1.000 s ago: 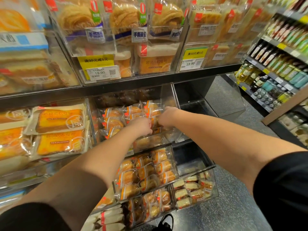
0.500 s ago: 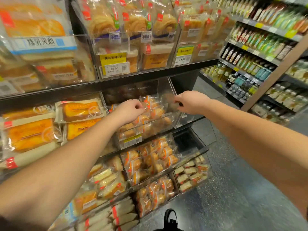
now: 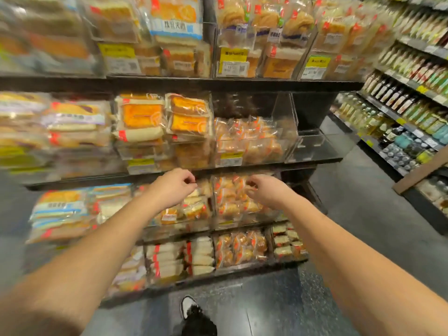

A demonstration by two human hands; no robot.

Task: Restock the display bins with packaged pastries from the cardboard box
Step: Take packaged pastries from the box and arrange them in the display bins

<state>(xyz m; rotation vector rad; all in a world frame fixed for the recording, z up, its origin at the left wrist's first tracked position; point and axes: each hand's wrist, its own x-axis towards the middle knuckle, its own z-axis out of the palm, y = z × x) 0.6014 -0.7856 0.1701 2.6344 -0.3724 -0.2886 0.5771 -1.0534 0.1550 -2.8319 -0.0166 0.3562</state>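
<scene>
Okay, both your arms reach out toward the shelving, hands held in the air in front of the third tier of clear bins. Your left hand (image 3: 173, 187) has fingers curled loosely inward, nothing in it. Your right hand (image 3: 263, 190) is the same, fingers bent and relaxed, empty, hanging just in front of a bin of small packaged pastries (image 3: 232, 197). Neither hand touches a pack or a bin wall as far as the blur lets you tell.

One tier up, the clear display bin (image 3: 281, 151) holds more small orange-wrapped pastries (image 3: 244, 139), filled roughly to half its height, with a yellow price tag (image 3: 230, 157) on its front. Right of it sits a clear bin (image 3: 312, 146) with nothing visible inside. Left of it are larger orange cake packs (image 3: 141, 116).

The lowest tier holds white wrapped rolls (image 3: 198, 253) and more small pastries. Far right, a separate shelf carries bottles (image 3: 397, 98). Near the bottom edge your shoe (image 3: 189, 306) stands on the dark floor (image 3: 266, 306). The cardboard box is not in view.
</scene>
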